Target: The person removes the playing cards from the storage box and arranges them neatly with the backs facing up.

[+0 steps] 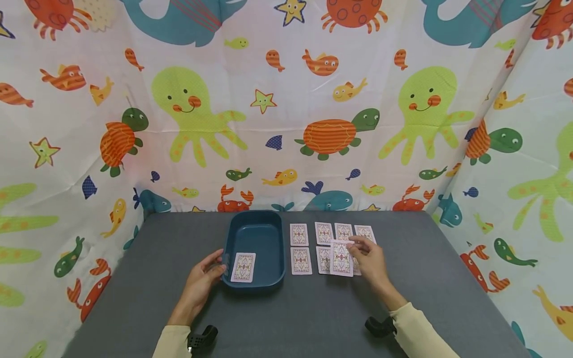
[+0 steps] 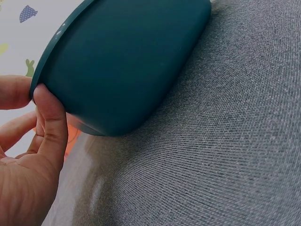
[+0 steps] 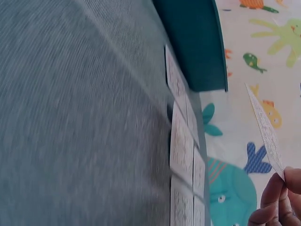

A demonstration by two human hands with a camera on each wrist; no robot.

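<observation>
My left hand (image 1: 199, 286) is at the left side of a dark blue plastic tray (image 1: 283, 243). The left wrist view shows its thumb and a finger pinching the tray's rim (image 2: 47, 56). Face down in the tray's near left part lies one patterned playing card (image 1: 243, 267). My right hand (image 1: 372, 263) pinches another playing card (image 1: 341, 258) by its edge, raised above the cards on the table. In the right wrist view this held card (image 3: 265, 129) appears nearly edge-on. It partly covers cards in the near row.
Right of the tray, several face-down cards lie in two rows, among them a far-row card (image 1: 299, 234) and a near-row card (image 1: 301, 261). The grey table (image 1: 295, 323) meets a sea-animal curtain (image 1: 286, 164) at the back. Similar cloth hangs on both sides.
</observation>
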